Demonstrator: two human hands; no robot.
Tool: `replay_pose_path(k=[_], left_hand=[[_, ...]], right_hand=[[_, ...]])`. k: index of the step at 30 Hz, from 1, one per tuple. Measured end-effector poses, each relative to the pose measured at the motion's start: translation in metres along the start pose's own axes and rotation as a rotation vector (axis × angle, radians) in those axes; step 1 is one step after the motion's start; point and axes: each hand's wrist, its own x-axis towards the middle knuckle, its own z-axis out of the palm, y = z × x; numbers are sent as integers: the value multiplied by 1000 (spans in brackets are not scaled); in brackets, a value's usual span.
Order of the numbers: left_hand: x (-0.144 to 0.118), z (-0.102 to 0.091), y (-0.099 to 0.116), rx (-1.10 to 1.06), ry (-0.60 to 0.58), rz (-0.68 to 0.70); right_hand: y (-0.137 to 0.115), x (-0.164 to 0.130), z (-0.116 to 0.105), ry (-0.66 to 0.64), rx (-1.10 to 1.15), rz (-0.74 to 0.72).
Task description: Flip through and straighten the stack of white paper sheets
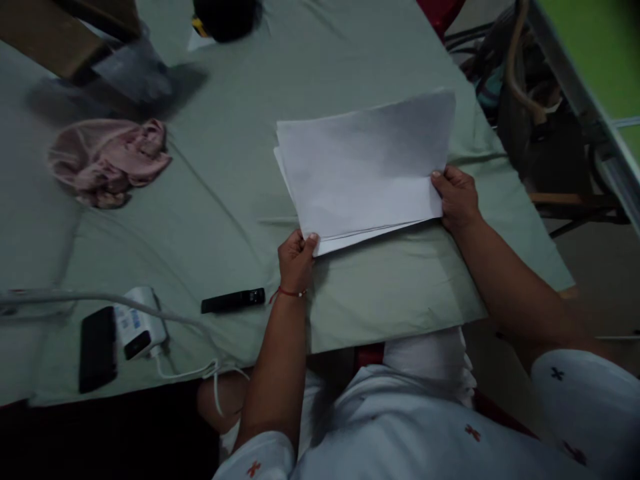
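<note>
Several sheets of white paper (370, 167) form a loose stack, tilted a little above the cloth-covered table. My left hand (296, 260) is closed on the stack's near left corner, thumb on top, a thin red string around the wrist. At the right edge, my right hand (456, 197) pinches the paper with the thumb on top and the fingers partly hidden beneath. The sheets are slightly out of line along the left and near edges.
A pale green cloth (225, 173) covers the table. On it lie a crumpled pink cloth (113, 160), a slim black device (233, 301), a white power bank (141, 320) with a cable and a black phone (98, 349). A brown box (55, 40) stands far left.
</note>
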Motion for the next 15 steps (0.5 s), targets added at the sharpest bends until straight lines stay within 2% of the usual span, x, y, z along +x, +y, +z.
replay_pose_path(k=[3, 10, 15], left_hand=[[1, -2, -4, 43, 15, 25], [1, -5, -7, 88, 27, 53], [-1, -3, -1, -28, -33, 29]], right_hand=[[1, 0, 0, 10, -31, 9], [-2, -1, 2, -1, 49, 3], [4, 2, -3, 16, -45, -5]])
